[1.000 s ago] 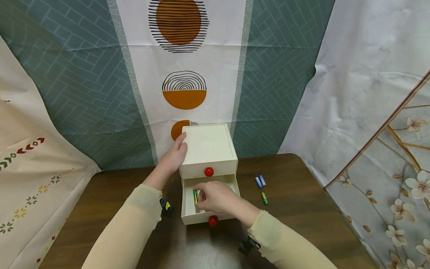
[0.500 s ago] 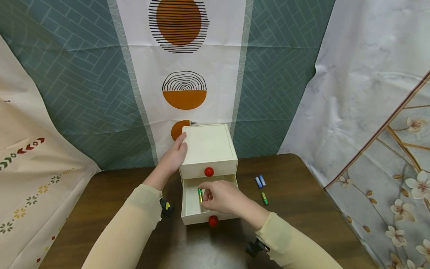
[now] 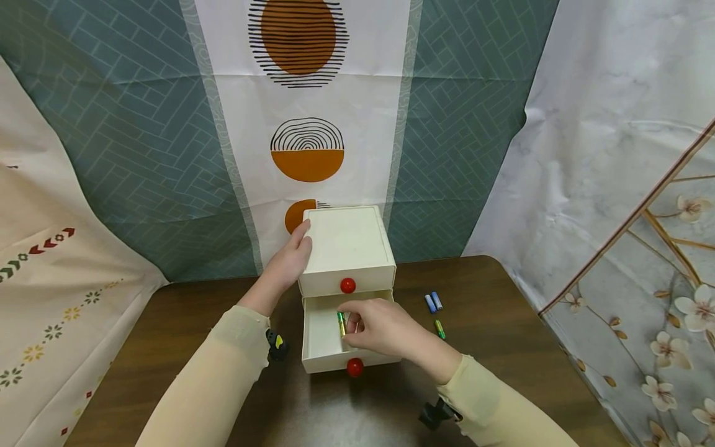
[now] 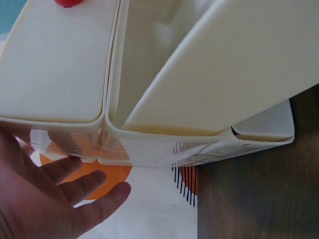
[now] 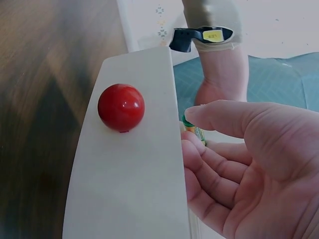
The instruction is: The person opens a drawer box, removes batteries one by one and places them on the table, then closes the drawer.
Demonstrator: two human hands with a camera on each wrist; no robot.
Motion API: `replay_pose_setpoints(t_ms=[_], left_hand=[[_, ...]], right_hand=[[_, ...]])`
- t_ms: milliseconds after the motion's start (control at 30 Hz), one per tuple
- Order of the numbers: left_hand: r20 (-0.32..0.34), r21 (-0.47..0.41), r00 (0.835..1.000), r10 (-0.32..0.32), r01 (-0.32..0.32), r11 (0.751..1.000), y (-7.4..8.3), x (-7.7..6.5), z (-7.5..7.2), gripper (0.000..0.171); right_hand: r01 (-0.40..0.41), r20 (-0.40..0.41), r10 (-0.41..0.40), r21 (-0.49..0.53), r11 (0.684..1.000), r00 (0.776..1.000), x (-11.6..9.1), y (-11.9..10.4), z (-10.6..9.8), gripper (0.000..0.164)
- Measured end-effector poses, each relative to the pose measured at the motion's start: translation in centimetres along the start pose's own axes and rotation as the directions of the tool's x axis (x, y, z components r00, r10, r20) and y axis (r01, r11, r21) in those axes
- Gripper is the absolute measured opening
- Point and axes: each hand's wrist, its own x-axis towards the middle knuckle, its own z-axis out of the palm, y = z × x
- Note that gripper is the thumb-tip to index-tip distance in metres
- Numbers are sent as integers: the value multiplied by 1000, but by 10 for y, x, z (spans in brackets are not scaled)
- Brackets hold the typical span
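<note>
A small white drawer cabinet [image 3: 346,239] stands on the table with its lower drawer [image 3: 321,363] pulled out. My left hand [image 3: 287,257] rests against the cabinet's left side. In the left wrist view, the fingers [image 4: 82,186] of that hand look extended and spread along the wall. Inside the drawer, my right hand [image 3: 380,326] pinches a green and gold battery [image 3: 341,324] between thumb and fingers. From the right wrist, only part of the battery [image 5: 195,130] shows behind the thumb. A red knob [image 5: 121,107] sits on the drawer front beside this hand.
Two blue batteries [image 3: 432,302] and another green battery [image 3: 440,329] lie on the wooden table [image 3: 475,366], right of the cabinet. The closed upper drawer has a red knob [image 3: 347,285]. A patterned cloth [image 3: 307,149] hangs behind the table.
Within the open drawer, my right hand has shifted to the right with the battery in its fingers. The left hand has stayed against the cabinet.
</note>
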Motion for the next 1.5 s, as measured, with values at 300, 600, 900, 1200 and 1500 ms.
replay_pose_setpoints(t_ms=[300, 600, 900, 1200, 1500], left_hand=[[6, -18, 1000, -5, 5, 1000, 2, -1, 0, 66], [13, -24, 1000, -12, 12, 1000, 0, 0, 0, 67], [3, -15, 1000, 2, -2, 1000, 0, 0, 0, 66], [5, -22, 1000, 3, -3, 1000, 0, -2, 0, 67], [-2, -13, 1000, 10, -10, 1000, -1, -2, 0, 66]], right_hand=[[-30, 6, 30, 6, 1000, 1000, -9, 3, -9, 42], [-23, -25, 22, -16, 1000, 999, -20, 10, -18, 40], [-27, -32, 28, 32, 999, 999, -31, 20, -26, 39], [-40, -29, 42, 73, 996, 999, -41, 29, -32, 42], [-54, -51, 58, 83, 995, 997, -53, 43, -42, 46]])
